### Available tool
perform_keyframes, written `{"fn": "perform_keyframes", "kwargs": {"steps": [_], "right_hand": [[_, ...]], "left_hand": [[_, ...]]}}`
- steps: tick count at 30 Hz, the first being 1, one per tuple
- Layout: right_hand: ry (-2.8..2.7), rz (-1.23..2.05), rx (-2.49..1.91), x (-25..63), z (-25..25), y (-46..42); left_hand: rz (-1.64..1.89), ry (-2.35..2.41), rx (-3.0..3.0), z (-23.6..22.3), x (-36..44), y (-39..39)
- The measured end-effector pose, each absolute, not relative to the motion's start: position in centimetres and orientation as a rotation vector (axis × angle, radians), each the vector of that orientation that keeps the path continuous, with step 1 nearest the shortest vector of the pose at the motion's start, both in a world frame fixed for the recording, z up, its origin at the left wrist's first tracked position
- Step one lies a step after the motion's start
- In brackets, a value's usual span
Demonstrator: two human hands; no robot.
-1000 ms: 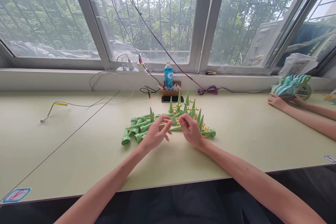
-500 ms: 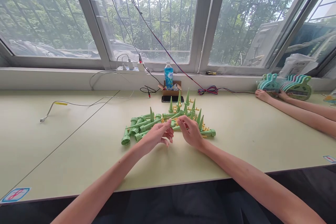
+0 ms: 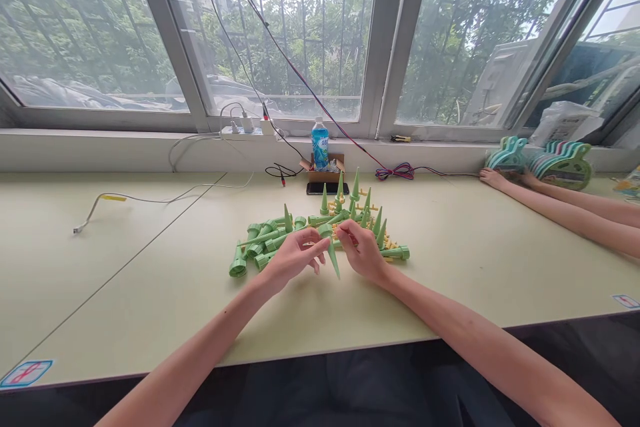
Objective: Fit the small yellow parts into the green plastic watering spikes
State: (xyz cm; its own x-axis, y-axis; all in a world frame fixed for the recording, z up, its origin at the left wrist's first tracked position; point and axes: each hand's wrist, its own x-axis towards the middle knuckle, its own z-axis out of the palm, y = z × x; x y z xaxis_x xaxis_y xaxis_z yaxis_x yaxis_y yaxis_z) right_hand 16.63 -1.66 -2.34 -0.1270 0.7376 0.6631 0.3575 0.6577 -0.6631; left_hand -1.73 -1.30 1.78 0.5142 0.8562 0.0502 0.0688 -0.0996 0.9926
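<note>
My left hand [image 3: 299, 255] is closed on a green plastic spike [image 3: 333, 259], its wide collar up between thumb and fingers and its point tilted down over the table. Close on the right, my right hand [image 3: 364, 253] is pinched beside the collar; whatever its fingertips hold is too small or hidden to make out. Behind both hands lies a pile of green plastic tubes with ringed ends [image 3: 254, 243]. Several green cones [image 3: 356, 185] stand upright there, with small yellow pieces [image 3: 368, 207] among them, partly covered by my hands.
A black phone [image 3: 327, 189] lies before a small cardboard box [image 3: 326, 175] with a blue-labelled bottle [image 3: 320, 145]. A white cable [image 3: 145, 199] runs across the left, a coiled cord [image 3: 395, 172] behind. Another person's hands [image 3: 494, 177] touch stacked green fan-shaped items [image 3: 560, 167] at right.
The green spike in my left hand has turned so that its point now hangs down toward me; before, mostly its round end showed. My right hand has barely moved.
</note>
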Motion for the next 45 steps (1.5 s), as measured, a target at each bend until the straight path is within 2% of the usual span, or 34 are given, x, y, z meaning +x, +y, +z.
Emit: {"fn": "perform_keyframes", "kwargs": {"steps": [13,24,33,45], "right_hand": [[-1.722,0.432,-0.903,16.6,-2.0,-1.8],[-1.736,0.412,-0.912,16.5,-2.0,-1.8],[-1.678,0.365,-0.924,16.4,-2.1,-1.9],[-1.762,0.310,-0.893,16.5,-2.0,-2.0]], "left_hand": [[1.166,0.963,2.173,0.5,-1.7,-1.2],[1.193,0.883,2.371,0.6,-1.6,-1.3],[1.129,1.008,2.054,0.6,-1.2,-1.4],[0.677,0.763,1.288,1.7,-1.3,-1.2]]}}
